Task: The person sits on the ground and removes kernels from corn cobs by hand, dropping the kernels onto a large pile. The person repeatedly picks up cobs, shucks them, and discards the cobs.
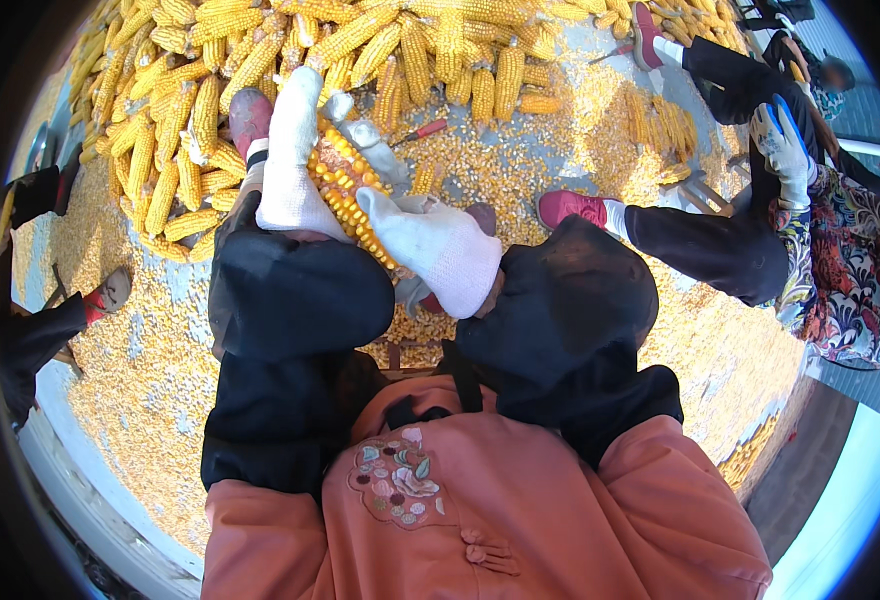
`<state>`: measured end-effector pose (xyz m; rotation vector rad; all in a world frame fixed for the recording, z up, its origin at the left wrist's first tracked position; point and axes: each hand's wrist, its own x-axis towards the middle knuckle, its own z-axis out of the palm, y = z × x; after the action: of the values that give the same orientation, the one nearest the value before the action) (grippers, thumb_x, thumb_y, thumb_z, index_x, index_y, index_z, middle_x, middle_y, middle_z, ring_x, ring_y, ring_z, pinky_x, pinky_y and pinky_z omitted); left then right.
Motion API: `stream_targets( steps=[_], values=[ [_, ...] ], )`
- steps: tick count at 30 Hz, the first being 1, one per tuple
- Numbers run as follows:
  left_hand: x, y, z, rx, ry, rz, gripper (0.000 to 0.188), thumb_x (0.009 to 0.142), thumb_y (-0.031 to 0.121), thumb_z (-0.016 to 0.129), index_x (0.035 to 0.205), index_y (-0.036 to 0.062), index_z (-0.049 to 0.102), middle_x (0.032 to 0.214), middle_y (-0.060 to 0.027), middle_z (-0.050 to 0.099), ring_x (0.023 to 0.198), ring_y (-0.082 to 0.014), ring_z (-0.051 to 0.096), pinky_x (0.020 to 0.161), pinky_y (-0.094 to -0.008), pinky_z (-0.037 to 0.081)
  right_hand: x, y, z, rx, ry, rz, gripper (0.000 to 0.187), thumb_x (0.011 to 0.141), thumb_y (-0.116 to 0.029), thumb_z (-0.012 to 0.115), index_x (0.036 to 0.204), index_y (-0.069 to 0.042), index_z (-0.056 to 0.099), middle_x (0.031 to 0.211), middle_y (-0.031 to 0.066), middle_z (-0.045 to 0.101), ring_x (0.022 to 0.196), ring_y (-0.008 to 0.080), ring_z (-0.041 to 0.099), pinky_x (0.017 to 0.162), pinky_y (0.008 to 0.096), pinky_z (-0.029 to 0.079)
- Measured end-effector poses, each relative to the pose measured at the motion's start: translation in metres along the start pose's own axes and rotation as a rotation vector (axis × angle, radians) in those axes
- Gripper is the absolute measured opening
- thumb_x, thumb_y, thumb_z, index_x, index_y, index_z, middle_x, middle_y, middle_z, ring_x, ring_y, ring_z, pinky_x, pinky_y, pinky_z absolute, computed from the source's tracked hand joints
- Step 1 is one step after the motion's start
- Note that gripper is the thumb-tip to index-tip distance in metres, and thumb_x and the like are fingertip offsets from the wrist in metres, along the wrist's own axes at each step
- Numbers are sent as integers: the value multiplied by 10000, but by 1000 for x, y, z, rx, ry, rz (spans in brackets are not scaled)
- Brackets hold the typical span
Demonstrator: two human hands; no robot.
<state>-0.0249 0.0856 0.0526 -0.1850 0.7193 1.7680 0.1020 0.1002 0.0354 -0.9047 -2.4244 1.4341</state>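
Note:
A partly stripped corn cob [343, 188] slants between my two hands, with rows of kernels left beside bare patches. My left hand [300, 165], in a white knitted glove, is closed round its upper part. At the cob's lower right side my right hand [435, 245], gloved the same way, is closed on it with the thumb laid along the kernels. The right fingers are mostly hidden under the cob. Just beyond the hands a red-handled tool [426, 131] lies among loose kernels.
A big heap of yellow corn cobs [250, 60] rises ahead and to the left. Loose kernels [130, 370] cover much of the floor. At right sits a co-worker in a patterned top [850, 260], with a gloved hand [782, 150] raised. Another person's shoe [112, 290] shows at left.

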Motion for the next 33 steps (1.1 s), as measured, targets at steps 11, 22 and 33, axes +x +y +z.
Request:
stream_targets(
  steps=[11,22,33],
  values=[
    [-7,-7,1,57,43,-39,265,773,377,602,807,158,458,673,16,476,554,-106,487,452,-271,404,-7,2,-2,-209,-57,-140,370,807,-89,462,1177,-70,465,901,174,570,710,271,578,605,300,464],
    [0,-7,-11,-21,-3,-144,374,759,434,605,868,86,519,709,-55,510,627,-173,513,551,-309,438,1,6,0,-204,307,-147,249,845,-132,430,1064,-20,470,817,148,588,690,271,571,605,318,470],
    [-2,-13,-20,172,-95,-191,329,781,350,599,912,62,508,703,-90,531,642,-213,544,585,-338,462,2,8,9,-96,127,148,279,846,-116,392,1109,-22,411,1067,183,493,883,257,547,747,287,444]
  ],
)
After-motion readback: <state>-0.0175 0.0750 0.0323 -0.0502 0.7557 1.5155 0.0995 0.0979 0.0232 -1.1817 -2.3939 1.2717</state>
